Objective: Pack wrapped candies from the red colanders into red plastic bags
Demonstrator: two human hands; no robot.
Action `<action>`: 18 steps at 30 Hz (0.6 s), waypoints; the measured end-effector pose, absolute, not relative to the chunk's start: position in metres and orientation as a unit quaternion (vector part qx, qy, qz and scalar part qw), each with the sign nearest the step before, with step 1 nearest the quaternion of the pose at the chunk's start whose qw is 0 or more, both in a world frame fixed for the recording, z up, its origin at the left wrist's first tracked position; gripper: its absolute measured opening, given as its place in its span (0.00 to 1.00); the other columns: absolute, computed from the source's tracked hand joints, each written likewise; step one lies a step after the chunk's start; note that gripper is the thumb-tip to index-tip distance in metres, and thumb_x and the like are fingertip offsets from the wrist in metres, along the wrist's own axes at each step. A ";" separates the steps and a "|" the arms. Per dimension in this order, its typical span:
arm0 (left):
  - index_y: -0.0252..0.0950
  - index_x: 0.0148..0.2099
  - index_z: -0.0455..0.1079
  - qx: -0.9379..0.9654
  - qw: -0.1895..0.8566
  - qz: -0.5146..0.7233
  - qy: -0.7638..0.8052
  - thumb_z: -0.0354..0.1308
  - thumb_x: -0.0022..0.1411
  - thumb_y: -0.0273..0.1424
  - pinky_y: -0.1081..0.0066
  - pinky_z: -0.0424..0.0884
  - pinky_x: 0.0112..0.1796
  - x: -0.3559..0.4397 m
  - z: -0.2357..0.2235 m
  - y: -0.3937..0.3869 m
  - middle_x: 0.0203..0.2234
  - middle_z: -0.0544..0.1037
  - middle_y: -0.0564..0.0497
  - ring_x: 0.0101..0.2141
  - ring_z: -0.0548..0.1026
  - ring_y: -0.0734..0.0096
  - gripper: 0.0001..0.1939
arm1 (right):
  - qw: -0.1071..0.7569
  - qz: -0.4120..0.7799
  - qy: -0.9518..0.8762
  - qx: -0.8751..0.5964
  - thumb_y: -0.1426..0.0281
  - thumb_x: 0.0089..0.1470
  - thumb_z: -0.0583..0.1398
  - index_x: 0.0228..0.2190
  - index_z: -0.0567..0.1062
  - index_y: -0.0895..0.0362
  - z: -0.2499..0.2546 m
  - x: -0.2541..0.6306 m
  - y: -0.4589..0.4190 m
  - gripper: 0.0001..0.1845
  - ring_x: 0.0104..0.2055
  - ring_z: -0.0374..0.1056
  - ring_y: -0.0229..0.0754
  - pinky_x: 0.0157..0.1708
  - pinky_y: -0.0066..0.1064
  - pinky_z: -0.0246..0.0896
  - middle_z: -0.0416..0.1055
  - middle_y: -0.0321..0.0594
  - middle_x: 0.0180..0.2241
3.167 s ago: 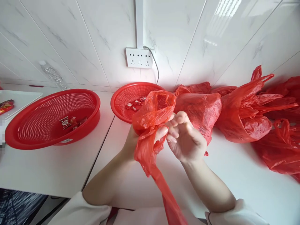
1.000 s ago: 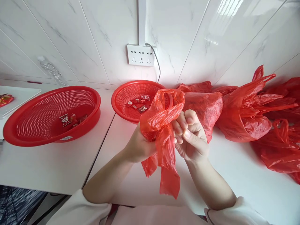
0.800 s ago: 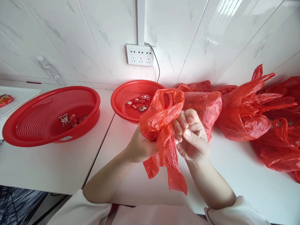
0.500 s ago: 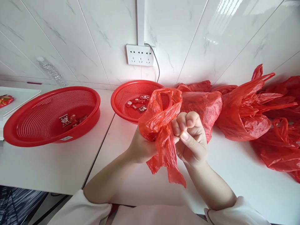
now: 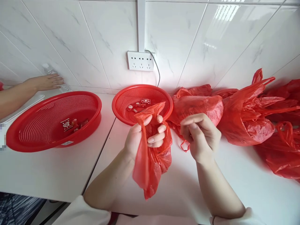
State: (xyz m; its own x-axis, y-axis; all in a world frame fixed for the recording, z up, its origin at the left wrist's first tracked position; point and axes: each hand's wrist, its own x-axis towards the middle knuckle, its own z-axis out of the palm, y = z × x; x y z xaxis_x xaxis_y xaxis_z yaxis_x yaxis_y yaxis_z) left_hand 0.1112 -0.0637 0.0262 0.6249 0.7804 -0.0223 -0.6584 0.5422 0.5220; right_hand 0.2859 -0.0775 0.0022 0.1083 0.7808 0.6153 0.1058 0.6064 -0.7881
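A crumpled red plastic bag (image 5: 150,179) hangs from my left hand (image 5: 134,140), whose fingers curl round its upper part in front of the small red basket (image 5: 120,117). Apart from that bag, to its right, my right hand (image 5: 205,137) is closed, thumb pressed towards curled fingers. Whether anything sits between those fingertips is hidden. Several small wrapped packets (image 5: 138,106) lie inside the small basket. Just behind my right hand rests a filled red plastic bag (image 5: 201,106), with a thin red loop (image 5: 185,146) on the table beside it.
More packets (image 5: 72,125) lie in a large red basket (image 5: 35,142) at left. Another person's hand (image 5: 50,82) touches a clear bottle (image 5: 48,68) near the wall. More red bags (image 5: 246,125) line the right side. A socket panel (image 5: 141,61) is on the wall.
My right hand has come off the red bag and moved right. The bag hangs lower in my left hand. Another person's arm has entered at the left and reached the bottle.
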 end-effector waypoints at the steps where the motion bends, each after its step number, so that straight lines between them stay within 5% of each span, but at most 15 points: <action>1: 0.32 0.36 0.66 0.252 0.873 0.399 0.125 0.49 0.67 0.35 0.82 0.53 0.17 0.111 0.025 -0.063 0.24 0.66 0.54 0.15 0.55 0.87 0.12 | 0.629 0.286 -0.613 -0.382 0.66 0.62 0.56 0.37 0.73 0.54 0.002 0.286 -0.075 0.07 0.21 0.58 0.32 0.19 0.27 0.55 0.68 0.36 0.27; 7: 0.34 0.25 0.60 0.399 0.824 0.323 0.241 0.60 0.60 0.42 0.81 0.49 0.16 0.119 0.007 -0.059 0.17 0.61 0.57 0.14 0.53 0.86 0.20 | 0.487 0.491 -0.629 -0.355 0.57 0.58 0.59 0.46 0.71 0.53 0.001 0.285 -0.056 0.18 0.31 0.69 0.40 0.30 0.31 0.67 0.73 0.38 0.31; 12: 0.33 0.28 0.68 0.486 0.757 0.305 0.314 0.44 0.68 0.41 0.77 0.53 0.17 0.120 -0.005 -0.050 0.10 0.63 0.55 0.12 0.55 0.81 0.23 | 0.514 0.462 -0.610 -0.387 0.64 0.52 0.64 0.32 0.72 0.57 0.002 0.304 -0.046 0.09 0.30 0.68 0.39 0.30 0.31 0.65 0.72 0.38 0.29; 15: 0.30 0.28 0.69 0.516 0.732 0.306 0.323 0.41 0.69 0.39 0.73 0.59 0.21 0.115 -0.005 -0.044 0.17 0.75 0.44 0.13 0.61 0.78 0.24 | 0.486 0.420 -0.640 -0.422 0.68 0.50 0.64 0.31 0.73 0.57 0.003 0.320 -0.043 0.07 0.32 0.68 0.39 0.31 0.31 0.64 0.72 0.38 0.31; 18: 0.29 0.35 0.73 0.505 0.717 0.330 0.350 0.42 0.69 0.43 0.72 0.63 0.24 0.109 -0.004 -0.037 0.19 0.76 0.44 0.14 0.63 0.77 0.25 | 0.453 0.369 -0.653 -0.483 0.66 0.53 0.62 0.31 0.73 0.58 0.005 0.335 -0.041 0.07 0.29 0.66 0.38 0.29 0.30 0.62 0.71 0.37 0.28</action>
State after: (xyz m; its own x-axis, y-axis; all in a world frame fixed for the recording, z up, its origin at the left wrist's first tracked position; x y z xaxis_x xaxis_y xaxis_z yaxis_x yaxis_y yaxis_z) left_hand 0.1091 -0.0373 -0.0038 0.5378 0.8259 -0.1694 -0.1197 0.2737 0.9543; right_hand 0.3348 -0.0408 0.0052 -0.1233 0.9641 0.2351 0.2963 0.2619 -0.9185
